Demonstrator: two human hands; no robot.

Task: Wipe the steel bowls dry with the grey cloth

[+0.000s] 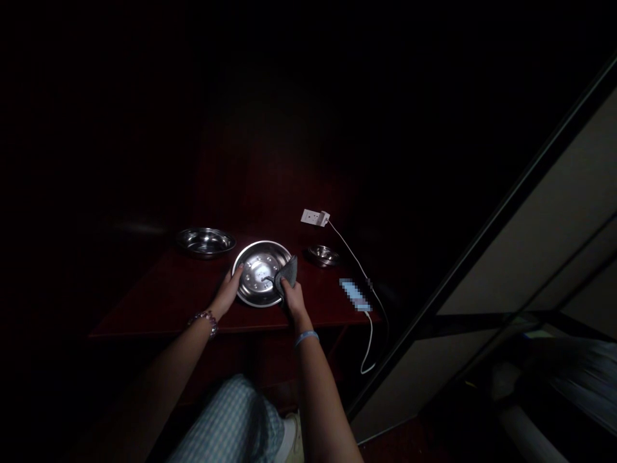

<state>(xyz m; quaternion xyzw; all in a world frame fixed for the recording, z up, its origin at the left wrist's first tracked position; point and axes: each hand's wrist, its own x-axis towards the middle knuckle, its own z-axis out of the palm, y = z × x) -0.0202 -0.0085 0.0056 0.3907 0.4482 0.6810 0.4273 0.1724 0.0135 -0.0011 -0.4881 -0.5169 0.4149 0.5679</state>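
A round stainless steel bowl [260,265] is tilted toward me above the dark red table. My left hand [228,292] grips its left rim, thumb over the edge and the other fingers hidden behind. In my right hand [292,297] is a folded grey cloth [285,275], pinched at the bowl's right rim with part of it reaching inside. Whether those fingers also hold the rim itself, I cannot tell. Behind on the left sits a larger steel bowl [206,243]. Small steel bowls [322,255], seemingly stacked, stand to the right.
A white socket plate [311,217] with a plugged-in charger is at the back. Its white cable [354,257] runs down to a phone [355,295], blurred out, near the right of the red table [168,302]. A pale panel [520,244] rises at the right. Surroundings are very dark.
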